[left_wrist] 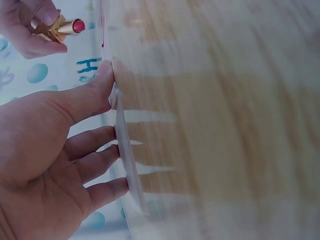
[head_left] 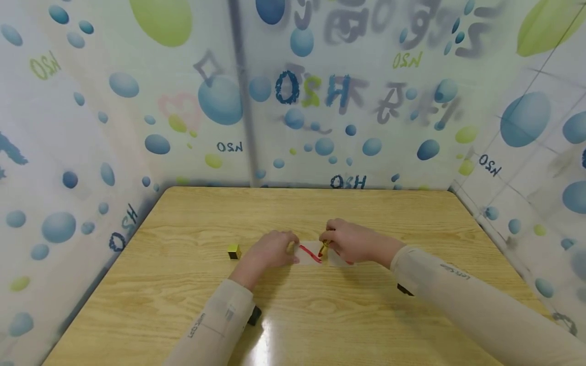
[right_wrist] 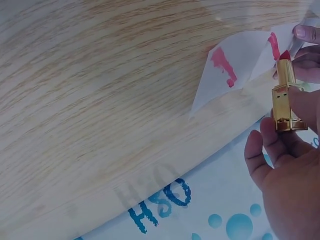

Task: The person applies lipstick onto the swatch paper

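My right hand [head_left: 354,243] holds a gold lipstick [right_wrist: 283,102] with its red tip bared, the tip close over the white paper [right_wrist: 245,47]. Two red streaks mark that paper, which bends up along a crease in the right wrist view. One red streak [head_left: 310,253] runs between the two hands, just left of the lipstick. At the paper's left end, my left hand [head_left: 271,250] rests its fingertips [left_wrist: 122,185] on the sheet, thumb and fingers spread apart. In the head view the right hand covers part of the paper.
A small yellow-gold block [head_left: 234,251] with a dark face stands left of the left hand. The wooden table [head_left: 183,305] meets walls covered in blue and green drops [head_left: 222,101] at the back and sides.
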`<state>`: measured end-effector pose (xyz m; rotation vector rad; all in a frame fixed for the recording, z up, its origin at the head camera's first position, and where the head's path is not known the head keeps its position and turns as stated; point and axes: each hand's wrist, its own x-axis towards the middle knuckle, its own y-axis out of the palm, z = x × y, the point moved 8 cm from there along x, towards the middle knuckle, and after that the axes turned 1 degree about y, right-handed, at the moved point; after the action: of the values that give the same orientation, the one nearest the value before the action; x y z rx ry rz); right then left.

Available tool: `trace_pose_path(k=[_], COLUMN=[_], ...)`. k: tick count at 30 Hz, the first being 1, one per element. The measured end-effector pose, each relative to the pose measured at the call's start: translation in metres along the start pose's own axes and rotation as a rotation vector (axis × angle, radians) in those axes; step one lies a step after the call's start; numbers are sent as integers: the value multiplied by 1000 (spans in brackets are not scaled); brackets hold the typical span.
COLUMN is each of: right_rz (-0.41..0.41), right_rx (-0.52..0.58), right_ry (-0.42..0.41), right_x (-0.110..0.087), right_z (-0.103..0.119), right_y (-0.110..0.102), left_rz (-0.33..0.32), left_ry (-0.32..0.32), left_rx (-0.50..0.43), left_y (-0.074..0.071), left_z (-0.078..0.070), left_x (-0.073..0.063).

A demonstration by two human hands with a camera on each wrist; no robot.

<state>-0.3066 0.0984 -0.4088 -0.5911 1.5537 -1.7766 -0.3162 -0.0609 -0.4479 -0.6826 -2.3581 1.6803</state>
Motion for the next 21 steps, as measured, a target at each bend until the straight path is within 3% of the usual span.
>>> trace_pose_path(k=[11,21], right_rz=[7,9], right_rx=[-64,-39], right_ry=[42,71], right_x=[22,23], right_z=[4,0], right_y=[12,14], left_rz=[8,6], left_ry=[-7,2], left_rx=[-18,-12], left_y=[1,0], left_z=[1,1], left_x=[-2,-2])
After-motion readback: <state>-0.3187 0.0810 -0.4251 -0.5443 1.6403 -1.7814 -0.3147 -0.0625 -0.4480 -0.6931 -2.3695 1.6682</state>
